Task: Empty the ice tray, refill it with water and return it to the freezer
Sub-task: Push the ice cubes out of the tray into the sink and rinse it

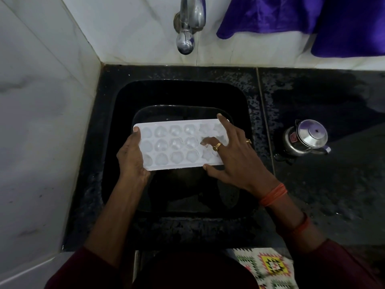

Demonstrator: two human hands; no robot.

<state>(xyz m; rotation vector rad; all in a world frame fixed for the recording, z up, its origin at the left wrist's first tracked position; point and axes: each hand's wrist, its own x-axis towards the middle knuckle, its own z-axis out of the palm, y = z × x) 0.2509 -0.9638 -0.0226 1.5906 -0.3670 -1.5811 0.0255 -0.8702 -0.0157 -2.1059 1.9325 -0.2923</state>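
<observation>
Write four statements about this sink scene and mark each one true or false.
1. The left hand grips the ice tray at its left end. True.
2. A steel kettle stands on the counter, right of the sink. True.
3. The ice tray lies on the counter. False: both hands hold it over the sink.
4. The hanging cloth is red. False: it is purple.

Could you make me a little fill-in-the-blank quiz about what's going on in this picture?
1. A ___ ice tray is held over the black sink.
2. The left hand grips the tray's ___ end.
3. The right hand wears two gold ___.
4. A steel kettle stands on the counter to the sink's ___.
Missing words: white; left; rings; right.
</observation>
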